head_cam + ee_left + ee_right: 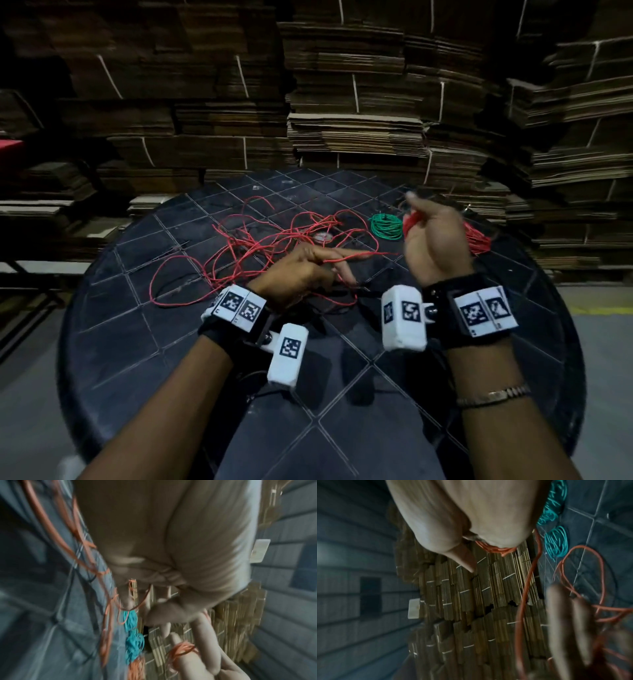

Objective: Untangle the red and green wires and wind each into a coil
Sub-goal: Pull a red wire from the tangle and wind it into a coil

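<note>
cardboard stacks behind table — right hand clutches red wire, left hand pinches it.

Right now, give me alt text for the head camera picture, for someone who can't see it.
Two hands wind red wire over a round black table: the right hand holds a small red coil, the left hand pinches the strand. Loose red wire sprawls behind, beside a finished green coil. Stacked cardboard fills the background.

Loose red wire is sprawling across desk centre-left, blocking low passes there. Green coil is sitting far right, w/ cardboard stacks walling off the back. Near desk edge is lying bare, giving hands room.
</note>
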Tool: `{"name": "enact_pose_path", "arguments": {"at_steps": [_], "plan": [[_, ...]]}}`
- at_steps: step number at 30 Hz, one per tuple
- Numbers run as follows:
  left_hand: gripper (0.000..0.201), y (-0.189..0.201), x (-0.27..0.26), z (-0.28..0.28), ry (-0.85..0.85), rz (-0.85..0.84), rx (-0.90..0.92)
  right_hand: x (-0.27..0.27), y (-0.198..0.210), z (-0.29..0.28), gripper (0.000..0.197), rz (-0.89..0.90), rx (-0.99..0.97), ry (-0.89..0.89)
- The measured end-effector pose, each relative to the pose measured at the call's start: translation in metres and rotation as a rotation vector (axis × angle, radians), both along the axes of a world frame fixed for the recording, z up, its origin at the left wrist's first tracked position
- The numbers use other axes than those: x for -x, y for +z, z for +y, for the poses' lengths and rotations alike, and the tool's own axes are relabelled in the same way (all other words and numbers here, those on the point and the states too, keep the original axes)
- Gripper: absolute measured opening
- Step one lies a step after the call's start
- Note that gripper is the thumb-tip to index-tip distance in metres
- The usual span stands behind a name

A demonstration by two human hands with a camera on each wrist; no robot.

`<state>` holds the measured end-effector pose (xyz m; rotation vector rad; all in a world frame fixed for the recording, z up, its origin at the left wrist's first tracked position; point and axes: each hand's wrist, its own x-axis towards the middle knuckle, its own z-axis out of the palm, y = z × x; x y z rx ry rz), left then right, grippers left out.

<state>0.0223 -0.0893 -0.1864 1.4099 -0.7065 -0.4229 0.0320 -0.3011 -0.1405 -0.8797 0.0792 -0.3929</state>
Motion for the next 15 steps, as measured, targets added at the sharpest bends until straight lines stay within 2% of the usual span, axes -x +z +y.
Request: {"name": "enact_pose_path", "arguments": {"at_steps": [2,4,6,8,11,13,15], "plan": [[0.04,0.005,-0.003,0.006,0.044,-0.007,0.068,0.006,0.001,0.015,0.014,0.078,0.235,0.041],[0.037,0.009,-0.006,0.011,0.118,-0.033,0.142,0.01,-0.003,0.025,0.019,0.12,0.403,0.148],[0.034,0.013,-0.008,0.014,0.182,-0.036,0.224,0.012,-0.008,0.033,0.015,0.162,0.543,0.271],[0.03,0.016,-0.008,0.017,0.249,-0.027,0.316,0.015,-0.011,0.04,0.032,0.194,0.667,0.427],[0.02,0.016,-0.015,0.028,0.295,0.014,0.472,0.022,-0.01,0.049,0.024,0.141,0.763,0.615],[0.019,0.017,-0.019,0.034,0.285,0.07,0.57,0.028,-0.008,0.052,0.028,0.084,0.782,0.708],[0.02,0.019,-0.021,0.039,0.35,0.071,0.59,0.032,-0.007,0.054,0.034,0.072,0.829,0.75]]}}
